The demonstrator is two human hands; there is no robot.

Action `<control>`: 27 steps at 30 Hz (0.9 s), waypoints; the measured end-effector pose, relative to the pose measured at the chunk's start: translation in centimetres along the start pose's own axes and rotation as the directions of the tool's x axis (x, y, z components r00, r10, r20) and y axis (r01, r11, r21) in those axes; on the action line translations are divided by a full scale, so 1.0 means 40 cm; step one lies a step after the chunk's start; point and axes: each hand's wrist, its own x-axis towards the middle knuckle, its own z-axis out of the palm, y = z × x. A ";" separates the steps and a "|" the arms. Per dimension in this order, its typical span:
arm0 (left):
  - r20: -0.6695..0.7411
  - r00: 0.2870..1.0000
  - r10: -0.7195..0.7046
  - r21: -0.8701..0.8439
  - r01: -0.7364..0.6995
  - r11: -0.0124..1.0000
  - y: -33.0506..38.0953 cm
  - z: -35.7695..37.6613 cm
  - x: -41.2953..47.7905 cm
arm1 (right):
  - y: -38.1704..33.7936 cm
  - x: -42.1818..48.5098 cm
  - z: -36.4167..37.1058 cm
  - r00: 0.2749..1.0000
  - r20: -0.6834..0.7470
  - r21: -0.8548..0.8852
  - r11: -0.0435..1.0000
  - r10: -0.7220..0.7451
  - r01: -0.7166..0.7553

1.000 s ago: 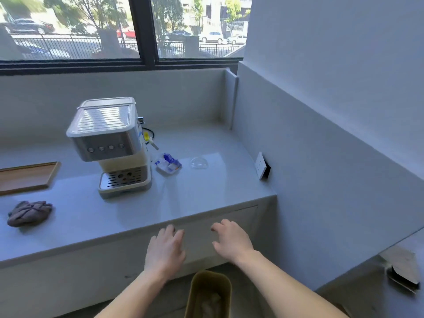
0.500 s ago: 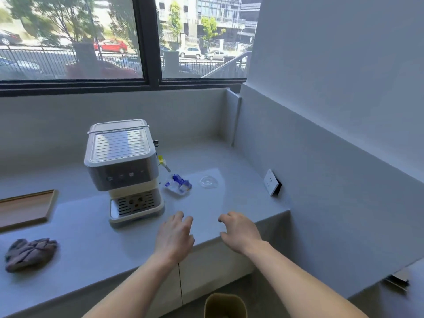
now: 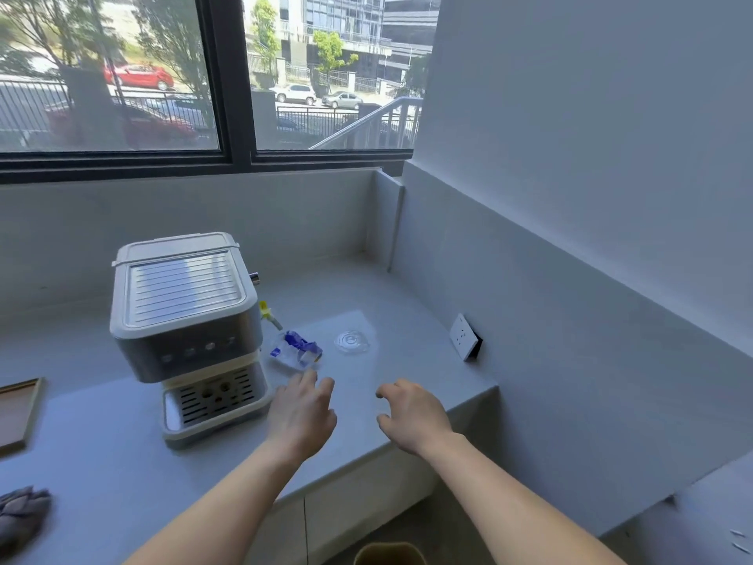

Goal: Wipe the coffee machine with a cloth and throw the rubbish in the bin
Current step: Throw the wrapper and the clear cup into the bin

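Observation:
A grey and cream coffee machine stands on the grey counter. Just right of it lies a crumpled clear wrapper with blue print, and beyond that a clear plastic lid. My left hand hovers over the counter just short of the wrapper, fingers apart, holding nothing. My right hand is beside it, fingers curled down and empty, below the lid. A grey cloth lies crumpled at the counter's far left. The bin's rim shows on the floor at the bottom edge.
A wooden tray sits at the left edge of the counter. A white wall socket sticks out of the right wall panel. A window runs along the back. Another grey surface lies at lower right.
Both hands have moved up from in front of the cabinet to over the counter, toward the wrapper and lid. The view has come closer and the bin has slid nearly out of sight.

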 end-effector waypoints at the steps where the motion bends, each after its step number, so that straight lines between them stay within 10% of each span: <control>1: -0.001 1.000 -0.007 -0.002 0.007 1.000 0.008 0.003 0.010 | 0.010 0.011 -0.004 1.000 -0.002 -0.001 1.000 -0.004 0.004; 27: 0.117 0.941 -0.316 0.034 0.315 0.949 -0.115 0.166 0.358 | 0.058 0.552 0.080 0.992 0.123 0.054 0.998 0.000 -0.007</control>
